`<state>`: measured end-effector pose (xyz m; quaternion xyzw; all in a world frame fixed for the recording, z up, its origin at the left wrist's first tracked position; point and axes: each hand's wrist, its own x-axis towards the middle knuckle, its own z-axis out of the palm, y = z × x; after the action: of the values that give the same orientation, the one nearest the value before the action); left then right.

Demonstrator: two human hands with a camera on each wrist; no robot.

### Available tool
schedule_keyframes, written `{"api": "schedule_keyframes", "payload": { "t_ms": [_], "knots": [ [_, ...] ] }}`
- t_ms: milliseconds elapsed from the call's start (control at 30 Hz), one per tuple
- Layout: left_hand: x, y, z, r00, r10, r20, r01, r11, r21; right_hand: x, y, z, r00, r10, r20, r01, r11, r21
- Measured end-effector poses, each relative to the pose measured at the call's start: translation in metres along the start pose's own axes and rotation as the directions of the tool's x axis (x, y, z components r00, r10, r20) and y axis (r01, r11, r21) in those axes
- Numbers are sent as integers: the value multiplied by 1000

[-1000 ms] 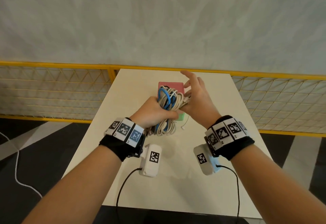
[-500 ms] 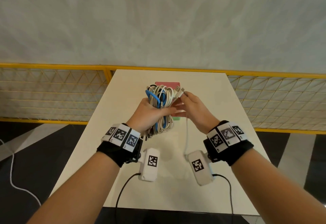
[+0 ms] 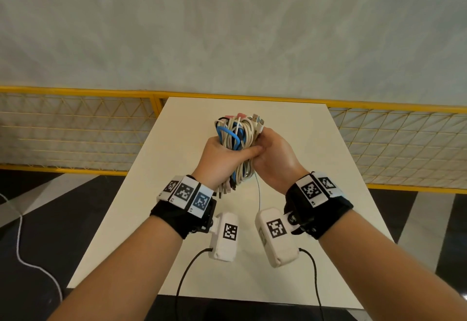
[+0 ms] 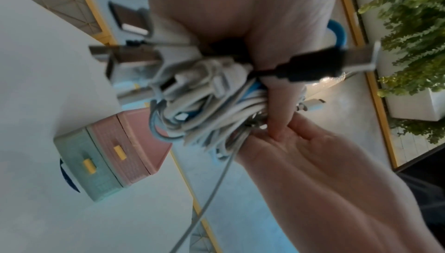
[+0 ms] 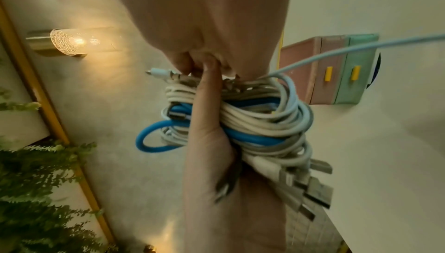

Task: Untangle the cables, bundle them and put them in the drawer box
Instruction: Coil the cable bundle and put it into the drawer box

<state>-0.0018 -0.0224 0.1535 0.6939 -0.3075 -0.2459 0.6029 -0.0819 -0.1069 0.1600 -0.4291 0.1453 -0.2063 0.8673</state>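
Desk: your white desk (image 3: 290, 257) runs toward the yellow fence.
Cables: the cable bundle (image 3: 236, 144) is lifted at frame centre.
Left hand: your left hand (image 3: 222, 159) grips the bundle middle, so loops stay together.
Right hand: your right hand (image 3: 274, 155) pinches a loose cable end, probably for wrapping.
Drawer box: the drawer box (image 4: 113, 146) waits behind, drawers closed.

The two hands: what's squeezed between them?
A cable bundle, white and blue, gripped by the left hand and right hand; clearest in the head view.
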Motion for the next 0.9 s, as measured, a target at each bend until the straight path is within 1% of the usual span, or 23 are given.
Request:
{"api": "schedule_keyframes", "payload": {
  "t_ms": [33, 67, 100, 133, 167, 200, 233, 267, 300, 333, 367, 400, 467, 600, 700, 733, 800, 900],
  "knots": [
    [0, 0, 0, 1000, 2, -24, -2, 1000, 0, 0, -1, -2, 1000, 3, 27, -3, 1000, -1],
    [1, 0, 0, 999, 3, -43, -3, 1000, 7, -1, -4, -3, 998, 5, 58, -3, 999, -39],
    [2, 0, -1, 999, -2, -54, 2, 1000, 15, 1, -4, -7, 998, 15, 59, -9, 994, -111],
    [4, 0, -2, 998, -9, -60, 9, 1000, 14, 1, -5, -9, 999, 10, 40, 0, 970, -244],
    [6, 0, -3, 998, -17, -63, 17, 1000, -4, 2, -6, -12, 999, -34, 8, 34, 910, -412],
    [8, 0, -4, 997, -24, -72, 22, 999, -29, 2, -6, -15, 996, -90, -26, 58, 809, -585],
    [10, 1, -5, 996, -25, -89, 21, 999, -51, 2, -6, -18, 989, -141, -44, 66, 689, -722],
    [12, 2, -6, 993, -23, -113, 15, 997, -72, 1, -6, -20, 984, -169, -49, 57, 573, -817],
    [13, 3, -7, 990, -20, -136, 7, 996, -94, 0, -5, -20, 985, -162, -54, 34, 494, -869],
    [15, 4, -8, 988, -18, -156, -1, 993, -119, -2, -4, -18, 990, -123, -72, -7, 463, -886],
    [16, 6, -8, 986, -19, -166, -4, 991, -137, -2, -1, -18, 991, -74, -108, -60, 473, -879],
    [17, 8, -9, 987, -16, -163, -8, 989, -146, -2, 1, -17, 989, -30, -146, -109, 522, -846],
    [17, 11, -11, 991, -12, -133, -8, 989, -148, 1, 5, -18, 979, -14, -203, -151, 621, -769],
    [13, 12, -14, 998, -54, -23, 49, 983, -177, 11, 4, -20, 962, -139, -235, -58, 736, -675],
    [11, 5, -18, 987, -80, 136, 89, 994, -61, 12, -3, -20, 950, -175, -258, 18, 858, -514],
    [11, 1, -19, 979, -107, 175, 112, 993, -22, 13, -5, -20, 947, -181, -264, 37, 881, -473],
    [11, -8, -19, 967, -169, 191, 171, 985, 3, 15, -3, -18, 943, -185, -276, 49, 900, -434],
    [13, -15, -20, 980, -167, 109, 168, 986, -1, 16, 6, -19, 950, -172, -261, 56, 916, -398]
  ]
}}
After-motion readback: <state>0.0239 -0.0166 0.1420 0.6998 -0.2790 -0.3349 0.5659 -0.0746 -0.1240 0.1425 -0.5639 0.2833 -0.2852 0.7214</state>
